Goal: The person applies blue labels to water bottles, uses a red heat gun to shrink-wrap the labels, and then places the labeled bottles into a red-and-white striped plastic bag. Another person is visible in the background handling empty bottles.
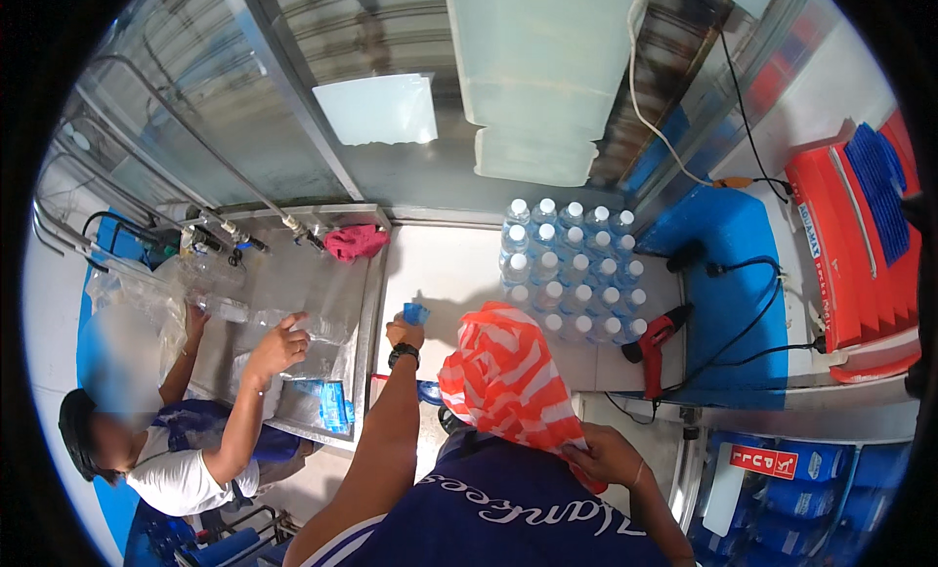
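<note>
My left hand (pixel 404 334) is closed around a small piece of blue and clear plastic film (pixel 415 314), above the white counter. My left wrist wears a black watch. Close to my chest, my right hand (pixel 608 455) grips the lower edge of an orange-red and white striped cloth (pixel 508 367). The cloth bulges in front of me and covers part of the counter's edge. Rows of clear bottles with white caps (pixel 576 269) stand upright on the counter beyond the cloth.
At left, a co-worker (pixel 166 460) handles clear bottles over a steel sink (pixel 376 274) with taps. A pink rag (pixel 355 242) and blue film bundles (pixel 335 407) lie at the sink. A red heat gun (pixel 660 347) with a cord lies right of the bottles; a red rack (pixel 865 264) hangs beyond.
</note>
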